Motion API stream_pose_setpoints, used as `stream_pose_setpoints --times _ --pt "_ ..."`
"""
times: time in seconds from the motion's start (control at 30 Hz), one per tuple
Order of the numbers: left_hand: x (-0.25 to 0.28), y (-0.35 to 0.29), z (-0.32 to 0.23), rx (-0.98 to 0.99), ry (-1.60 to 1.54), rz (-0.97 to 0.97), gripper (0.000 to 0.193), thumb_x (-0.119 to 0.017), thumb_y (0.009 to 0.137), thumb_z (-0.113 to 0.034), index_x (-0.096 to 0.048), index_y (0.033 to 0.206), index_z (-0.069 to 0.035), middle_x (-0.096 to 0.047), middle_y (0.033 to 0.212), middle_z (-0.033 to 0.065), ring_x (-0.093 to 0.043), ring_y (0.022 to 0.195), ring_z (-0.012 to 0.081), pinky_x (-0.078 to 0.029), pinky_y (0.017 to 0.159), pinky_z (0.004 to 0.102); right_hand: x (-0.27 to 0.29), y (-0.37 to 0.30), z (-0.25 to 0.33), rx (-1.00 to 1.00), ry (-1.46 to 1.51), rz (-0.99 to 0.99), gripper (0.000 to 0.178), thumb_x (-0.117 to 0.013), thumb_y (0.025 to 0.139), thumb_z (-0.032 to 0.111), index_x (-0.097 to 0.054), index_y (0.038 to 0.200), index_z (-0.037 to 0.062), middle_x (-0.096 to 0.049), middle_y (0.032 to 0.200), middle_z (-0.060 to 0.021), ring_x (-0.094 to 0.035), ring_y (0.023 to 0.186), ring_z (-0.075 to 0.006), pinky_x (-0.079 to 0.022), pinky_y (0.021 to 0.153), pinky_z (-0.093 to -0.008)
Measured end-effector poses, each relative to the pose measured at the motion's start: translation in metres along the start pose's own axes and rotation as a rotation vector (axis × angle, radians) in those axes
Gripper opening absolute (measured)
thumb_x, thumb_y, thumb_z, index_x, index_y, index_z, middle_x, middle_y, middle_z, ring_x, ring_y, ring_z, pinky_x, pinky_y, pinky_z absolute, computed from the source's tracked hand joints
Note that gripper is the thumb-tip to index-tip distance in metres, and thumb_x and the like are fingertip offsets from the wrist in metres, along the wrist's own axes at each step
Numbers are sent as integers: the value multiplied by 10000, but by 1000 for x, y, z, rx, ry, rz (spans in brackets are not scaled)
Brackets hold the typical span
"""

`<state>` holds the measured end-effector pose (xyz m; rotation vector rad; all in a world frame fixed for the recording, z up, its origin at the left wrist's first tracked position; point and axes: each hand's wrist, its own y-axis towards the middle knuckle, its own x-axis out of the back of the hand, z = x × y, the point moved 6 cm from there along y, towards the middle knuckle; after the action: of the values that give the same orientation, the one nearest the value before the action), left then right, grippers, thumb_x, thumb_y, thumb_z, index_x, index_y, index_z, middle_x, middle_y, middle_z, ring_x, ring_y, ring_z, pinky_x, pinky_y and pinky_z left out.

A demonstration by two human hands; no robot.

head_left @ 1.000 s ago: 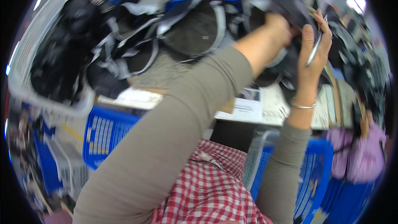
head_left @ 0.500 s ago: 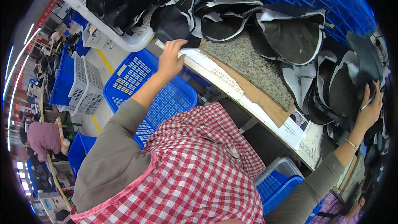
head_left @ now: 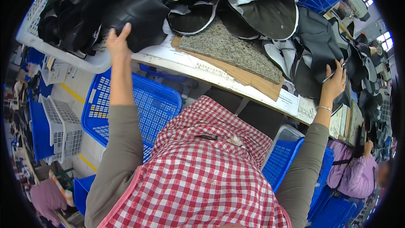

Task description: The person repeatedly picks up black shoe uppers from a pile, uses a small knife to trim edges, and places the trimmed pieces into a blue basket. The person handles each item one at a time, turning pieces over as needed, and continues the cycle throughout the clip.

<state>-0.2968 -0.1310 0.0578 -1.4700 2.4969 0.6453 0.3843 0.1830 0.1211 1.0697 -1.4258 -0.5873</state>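
Observation:
My left hand [head_left: 120,44] reaches to the white basket's near right rim, thumb and fingers closed at the edge of a smooth black shoe upper piece [head_left: 145,17]; some fingertips are hidden by it. A thin silver metal tool, its exact kind unclear, lies in the fingers of my right hand [head_left: 335,80]. That hand rests against a dark, leather-like upper piece [head_left: 317,38] on the pile at the right of the table. More black upper pieces with white lining [head_left: 270,17] lie along the back of the table.
The white basket [head_left: 63,46], heaped with black pieces, stands at far left. A stone slab [head_left: 234,48] lies on brown board at the white table's edge [head_left: 190,69]. Blue baskets [head_left: 156,101] stand below. Another person in a checked pink top [head_left: 358,175] is at the right.
My left hand has gone left, from the table edge to the basket rim, with a black upper piece now at its fingers. My right hand stays at the right pile. The whole view has turned.

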Motion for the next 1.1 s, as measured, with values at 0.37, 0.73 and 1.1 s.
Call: stream_pose_setpoints --times 0.37,0.73,1.1 --pt "-26 25 -115 -124 -114 739 369 -728 948 -142 -647 1266 28 -715 1173 100 -682 1070 195 -532 962 325 -42 -13 -27 -132 -17 13 501 -602 986 539 -576 1402 260 -551 1529 66 -538 1376 -264 -421 1056 -567" --pt "-9 -1 46 289 -354 488 426 -639 995 -116 -543 1399 -21 -691 1178 18 -697 1003 136 -583 894 293 16 1 17 13 269 -12 312 -693 977 254 -670 1251 106 -643 1422 -79 -559 1318 -391 -457 1064 -464" --pt "-26 -42 25 195 -317 327 335 -649 1022 -284 -643 1252 -40 -716 1085 38 -682 971 135 -553 858 290 127 26 242 216 1041 269 522 -853 793 227 -675 1249 44 -694 1336 -90 -590 1226 -303 -441 1062 -409"
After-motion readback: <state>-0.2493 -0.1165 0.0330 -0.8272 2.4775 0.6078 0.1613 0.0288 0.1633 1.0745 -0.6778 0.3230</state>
